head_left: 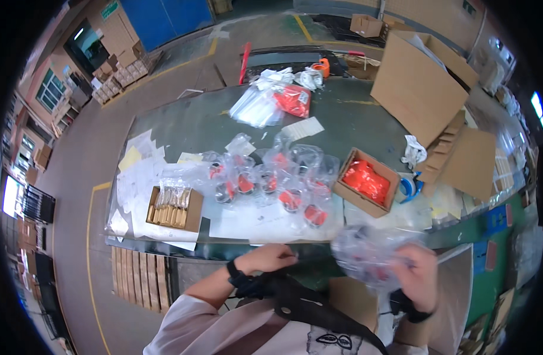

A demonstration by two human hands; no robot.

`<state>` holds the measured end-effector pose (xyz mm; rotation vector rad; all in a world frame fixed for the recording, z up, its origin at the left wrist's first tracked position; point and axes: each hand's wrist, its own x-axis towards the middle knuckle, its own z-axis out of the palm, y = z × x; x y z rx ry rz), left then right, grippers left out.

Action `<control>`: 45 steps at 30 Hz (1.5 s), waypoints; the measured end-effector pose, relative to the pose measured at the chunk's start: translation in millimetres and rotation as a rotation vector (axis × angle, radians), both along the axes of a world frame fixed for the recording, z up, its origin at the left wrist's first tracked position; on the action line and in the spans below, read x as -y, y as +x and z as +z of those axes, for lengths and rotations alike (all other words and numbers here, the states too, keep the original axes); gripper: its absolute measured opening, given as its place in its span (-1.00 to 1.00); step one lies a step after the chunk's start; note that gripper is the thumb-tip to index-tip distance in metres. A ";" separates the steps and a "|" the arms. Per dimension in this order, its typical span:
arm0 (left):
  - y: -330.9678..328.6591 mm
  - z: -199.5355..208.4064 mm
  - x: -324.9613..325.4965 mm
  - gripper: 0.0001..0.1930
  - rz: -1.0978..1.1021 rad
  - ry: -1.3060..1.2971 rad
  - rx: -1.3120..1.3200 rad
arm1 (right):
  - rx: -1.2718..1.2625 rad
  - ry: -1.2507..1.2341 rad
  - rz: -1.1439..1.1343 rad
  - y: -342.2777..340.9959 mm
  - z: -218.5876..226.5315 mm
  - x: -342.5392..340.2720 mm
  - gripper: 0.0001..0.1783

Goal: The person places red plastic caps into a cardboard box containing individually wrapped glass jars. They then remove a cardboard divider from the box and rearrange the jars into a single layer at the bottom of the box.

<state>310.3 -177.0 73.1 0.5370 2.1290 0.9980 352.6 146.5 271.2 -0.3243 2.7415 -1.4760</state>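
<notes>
Low at the right, my right hand (418, 275) is closed on clear plastic bags (366, 251) with small reddish parts inside, smeared by motion. My left hand (271, 258) hovers by the table's front edge, fingers curled together; whatever is in them, if anything, is hidden. Several filled clear bags (290, 201) with red and dark round contents lie across the middle of the table. To their left stands a small carton (194, 208) of bagged tan pieces. On their right, another small carton (349, 201) holds red packets (366, 180).
A large carton (416, 89) and cardboard dividers (461, 160) take up the table's right side. Blue tape (407, 188) lies beside the red packets. At the back are flat clear bags (256, 106), a red bag (295, 102) and an orange tape dispenser (322, 67). Paper sheets (132, 183) cover the left.
</notes>
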 end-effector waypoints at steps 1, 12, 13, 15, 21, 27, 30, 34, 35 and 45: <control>-2.1 -3.8 32.2 -0.63 0.084 -0.036 -0.010 | -0.033 -0.036 0.079 -20.9 -11.3 32.1 -0.88; -44.4 -39.3 192.0 0.32 0.764 -0.129 -0.193 | -0.068 0.117 0.444 -154.3 -189.3 254.4 -0.76; -47.9 -46.5 187.9 0.38 0.757 -0.161 -0.307 | -0.195 0.127 0.354 -141.3 -187.8 257.7 -0.72; -59.7 -50.4 182.5 0.59 0.717 -0.145 -0.387 | -0.161 -0.001 0.280 -113.9 -163.8 247.0 -0.52; -72.0 -85.8 169.7 0.64 0.498 -0.213 -0.577 | -0.013 0.394 -0.370 -43.1 -231.7 120.5 0.26; -82.6 -113.6 121.3 0.33 0.577 -0.287 -0.515 | 0.027 0.560 -0.230 -117.8 -272.7 167.3 0.69; -105.8 -130.3 103.0 0.22 0.726 -0.373 -0.524 | -0.037 0.516 -0.258 -153.4 -300.0 174.2 0.73; -164.6 -126.3 101.6 0.35 0.758 -0.479 -0.480 | 0.027 0.574 -0.255 -200.2 -308.3 174.0 0.67; -180.9 -119.1 103.6 0.38 0.750 -0.422 -0.473 | 0.046 0.555 -0.288 -215.7 -306.8 177.5 0.65; -224.8 -117.8 126.2 0.24 0.761 -0.054 -0.584 | 0.081 0.345 -0.439 -223.4 -233.7 153.2 0.16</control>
